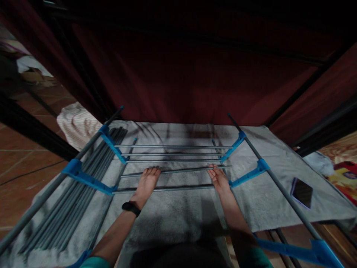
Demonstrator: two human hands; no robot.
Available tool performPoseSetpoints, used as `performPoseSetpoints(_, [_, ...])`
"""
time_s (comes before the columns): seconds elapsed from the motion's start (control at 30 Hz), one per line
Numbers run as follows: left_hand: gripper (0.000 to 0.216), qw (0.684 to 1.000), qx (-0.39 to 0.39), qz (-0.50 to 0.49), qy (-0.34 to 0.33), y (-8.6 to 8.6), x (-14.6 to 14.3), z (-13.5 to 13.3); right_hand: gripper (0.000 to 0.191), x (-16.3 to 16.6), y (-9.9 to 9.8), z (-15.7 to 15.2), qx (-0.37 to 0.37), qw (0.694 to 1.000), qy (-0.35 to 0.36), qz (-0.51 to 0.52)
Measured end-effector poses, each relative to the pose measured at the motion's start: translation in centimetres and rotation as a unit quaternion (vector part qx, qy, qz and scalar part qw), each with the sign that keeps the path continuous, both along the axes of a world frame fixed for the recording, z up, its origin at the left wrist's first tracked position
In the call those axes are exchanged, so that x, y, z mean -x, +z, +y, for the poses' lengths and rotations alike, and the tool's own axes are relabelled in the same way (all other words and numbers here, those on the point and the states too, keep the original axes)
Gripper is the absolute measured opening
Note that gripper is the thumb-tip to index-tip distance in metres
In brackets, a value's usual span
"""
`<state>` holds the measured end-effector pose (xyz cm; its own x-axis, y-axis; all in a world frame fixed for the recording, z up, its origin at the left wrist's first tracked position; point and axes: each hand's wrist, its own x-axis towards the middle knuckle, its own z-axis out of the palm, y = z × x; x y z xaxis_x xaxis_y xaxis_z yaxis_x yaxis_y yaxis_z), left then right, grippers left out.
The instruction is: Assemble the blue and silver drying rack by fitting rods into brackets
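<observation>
A rack frame of grey metal rods and blue plastic connectors lies over a grey blanket [178, 212]. My left hand [147, 183], with a black watch at the wrist, curls its fingers over a loose-looking grey rod [184, 171] that runs across the frame. My right hand [220, 178] grips the same rod near its right end, beside a blue connector [233, 147]. A second cross rod [178, 188] passes under both hands. Three more cross rods sit parallel just beyond.
A bundle of spare grey rods [80, 197] lies on the blanket at left. A dark phone [302, 192] rests on the blanket at right. Dark red curtains [178, 82] hang behind. A pale striped cloth [76, 124] lies on the tiled floor at left.
</observation>
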<state>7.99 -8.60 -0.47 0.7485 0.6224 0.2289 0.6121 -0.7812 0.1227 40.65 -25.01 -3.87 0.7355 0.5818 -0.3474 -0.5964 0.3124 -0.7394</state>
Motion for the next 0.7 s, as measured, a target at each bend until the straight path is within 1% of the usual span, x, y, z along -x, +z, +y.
performPoseSetpoints(0.1, [0.040, 1.000, 0.002, 0.009, -0.001, -0.1, -0.2, -0.2, 0.018, 0.0, -0.3, -0.1, 0.003, 1.000, 0.022, -0.004])
performPoseSetpoints(0.23, [0.037, 0.998, -0.015, 0.056, 0.003, 0.0, -0.3, -0.5, 0.016, 0.0, -0.7, -0.1, 0.013, 0.999, 0.038, -0.010])
performPoseSetpoints(0.4, [0.028, 0.996, -0.016, 0.087, 0.005, 0.5, -0.5, -1.0, 0.017, -0.1, -1.1, -0.2, 0.029, 0.999, 0.032, -0.021])
performPoseSetpoints(0.7, [0.026, 0.993, -0.030, 0.113, -0.009, 0.9, -0.8, -1.3, 0.016, -0.5, -1.5, -0.2, 0.046, 0.998, 0.048, -0.021])
